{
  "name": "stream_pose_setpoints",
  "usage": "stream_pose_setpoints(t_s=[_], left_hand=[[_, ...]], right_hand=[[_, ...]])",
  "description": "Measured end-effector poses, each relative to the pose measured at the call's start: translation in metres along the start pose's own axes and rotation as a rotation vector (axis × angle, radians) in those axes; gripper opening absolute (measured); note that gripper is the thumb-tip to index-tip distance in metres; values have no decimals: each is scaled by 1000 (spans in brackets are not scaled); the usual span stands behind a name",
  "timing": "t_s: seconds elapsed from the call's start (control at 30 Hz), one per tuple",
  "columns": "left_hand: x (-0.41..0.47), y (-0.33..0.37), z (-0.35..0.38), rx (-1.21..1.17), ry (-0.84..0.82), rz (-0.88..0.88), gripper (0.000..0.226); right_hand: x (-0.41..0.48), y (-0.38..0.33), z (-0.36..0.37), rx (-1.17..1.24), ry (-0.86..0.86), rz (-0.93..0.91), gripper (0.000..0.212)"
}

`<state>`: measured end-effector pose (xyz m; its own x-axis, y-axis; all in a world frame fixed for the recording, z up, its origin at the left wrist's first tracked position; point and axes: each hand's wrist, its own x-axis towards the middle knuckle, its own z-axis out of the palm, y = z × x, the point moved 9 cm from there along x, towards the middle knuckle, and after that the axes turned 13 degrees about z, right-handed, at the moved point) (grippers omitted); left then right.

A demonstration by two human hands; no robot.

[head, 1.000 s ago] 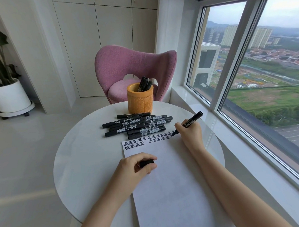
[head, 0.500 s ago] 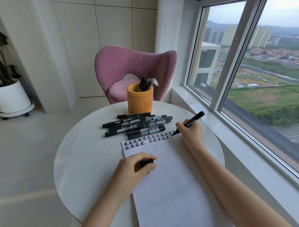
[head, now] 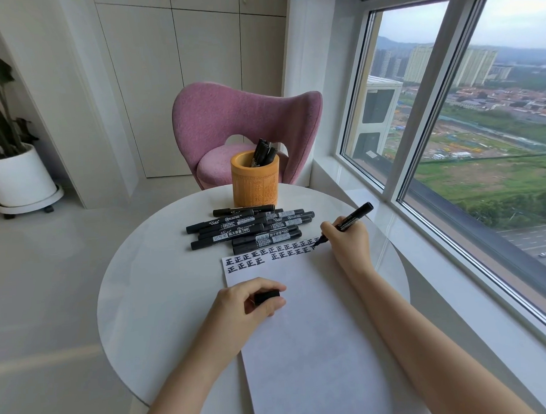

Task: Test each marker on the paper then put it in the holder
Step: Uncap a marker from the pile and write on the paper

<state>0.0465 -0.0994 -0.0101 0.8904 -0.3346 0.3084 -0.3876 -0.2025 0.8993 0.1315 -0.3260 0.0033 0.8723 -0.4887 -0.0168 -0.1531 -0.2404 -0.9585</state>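
My right hand [head: 348, 239] grips a black marker [head: 353, 219] like a pen, its tip touching the top right of the white paper [head: 305, 324] beside two rows of black test characters [head: 267, 255]. My left hand [head: 247, 301] rests on the paper's left edge and holds the marker's black cap [head: 266, 296]. Several capped black markers [head: 251, 229] lie in a pile just beyond the paper. Behind them stands the orange cylindrical holder [head: 255, 184] with a few markers [head: 263, 152] sticking out of it.
All of this sits on a round white table [head: 144, 290]. A pink chair [head: 246, 123] stands right behind the table. A window ledge [head: 457, 292] runs along the right. A potted plant [head: 17, 174] stands on the floor at far left.
The marker in my right hand has shifted slightly right along the second row of characters. My left hand and the cap have stayed put.
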Motion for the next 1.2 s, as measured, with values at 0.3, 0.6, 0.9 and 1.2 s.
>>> stream_pose_setpoints(t_s=[0.3, 0.6, 0.9, 1.2], left_hand=[[0, 0, 0, -11, 5, -13, 15], [0, 0, 0, -12, 4, -12, 15], [-1, 0, 0, -13, 3, -10, 15], [0, -1, 0, -6, 5, -12, 14]], right_hand=[[-2, -2, 4, -28, -30, -19, 21], [-4, -3, 4, -38, -27, -23, 24], [-3, -3, 1, -6, -19, -23, 22], [-5, -5, 5, -19, -48, -38, 31]])
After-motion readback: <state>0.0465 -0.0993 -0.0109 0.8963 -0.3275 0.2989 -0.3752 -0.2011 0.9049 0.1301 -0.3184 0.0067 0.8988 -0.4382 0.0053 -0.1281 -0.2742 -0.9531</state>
